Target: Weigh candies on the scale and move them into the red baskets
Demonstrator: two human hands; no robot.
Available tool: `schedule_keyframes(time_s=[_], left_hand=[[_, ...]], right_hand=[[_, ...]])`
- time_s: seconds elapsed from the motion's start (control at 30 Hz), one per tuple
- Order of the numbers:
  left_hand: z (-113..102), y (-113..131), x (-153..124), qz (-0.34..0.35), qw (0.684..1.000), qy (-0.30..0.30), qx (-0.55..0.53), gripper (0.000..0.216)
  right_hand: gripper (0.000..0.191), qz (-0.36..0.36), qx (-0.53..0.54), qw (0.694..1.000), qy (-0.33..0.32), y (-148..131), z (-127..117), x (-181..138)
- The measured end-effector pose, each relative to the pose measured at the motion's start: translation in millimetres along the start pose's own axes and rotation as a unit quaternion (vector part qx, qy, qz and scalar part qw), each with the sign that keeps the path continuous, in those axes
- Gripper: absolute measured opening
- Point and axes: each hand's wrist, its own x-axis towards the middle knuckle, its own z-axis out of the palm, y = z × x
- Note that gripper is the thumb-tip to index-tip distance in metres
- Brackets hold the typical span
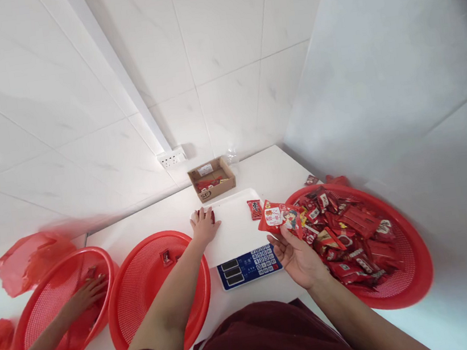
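Note:
My left hand [203,225] lies on the left edge of the white scale platter [234,229], fingers over a small red packet [212,217]. My right hand [298,255] holds a red snack packet [280,217] with a cartoon label, raised over the scale's right side. Another small red packet [255,209] lies on the platter. The scale's blue keypad [249,266] faces me. A red basket [402,279] on the right is full of red packets.
A red basket [147,301] with a few packets sits left of the scale. Another person's hand [88,294] reaches into a further red basket [40,338] at far left, beside red plastic bags [29,259]. A cardboard box [211,179] stands by the wall socket [172,159].

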Motion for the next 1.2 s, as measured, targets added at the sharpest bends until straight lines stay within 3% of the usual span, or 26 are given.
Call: schedule_keyframes(time_s=[0.27,0.6,0.97,1.2], left_hand=[[4,5,2,0.031,0.999,-0.002,0.007,0.058],[9,16,-17,0.101,0.995,0.014,0.011,0.032],[-6,13,-25,0.069,0.996,0.041,-0.047,0.012],[-41,-28,-61,-0.026,0.989,0.117,-0.087,0.008]], right_hand=[[0.016,-0.020,-0.004,1.000,-0.005,1,-7,7],[0.013,-0.019,0.005,1.000,0.010,-1,-3,5],[0.018,-0.019,0.011,1.000,0.010,0,-4,3],[0.025,-0.018,0.012,1.000,-0.008,4,-4,3]])
